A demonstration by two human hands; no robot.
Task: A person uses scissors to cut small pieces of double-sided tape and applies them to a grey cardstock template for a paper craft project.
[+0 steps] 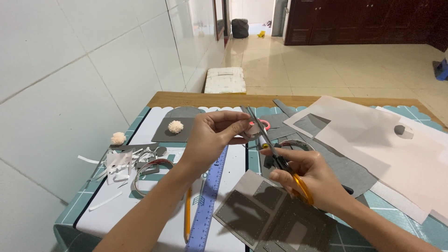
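My left hand (212,135) pinches a small pale strip (253,130) above the cutting mat (406,114), while my right hand (310,175) – fingers closed through the orange handles – holds the scissors (275,151), blades angled up-left, tips just beside that strip.

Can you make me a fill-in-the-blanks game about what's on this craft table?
1. The right hand holds scissors with ____ handles.
2. The ruler on the mat is ____.
3. Next to the ruler lies a yellow ____.
4. The pompom sits on a ____ piece of felt.

Missing words: orange; blue; pencil; grey
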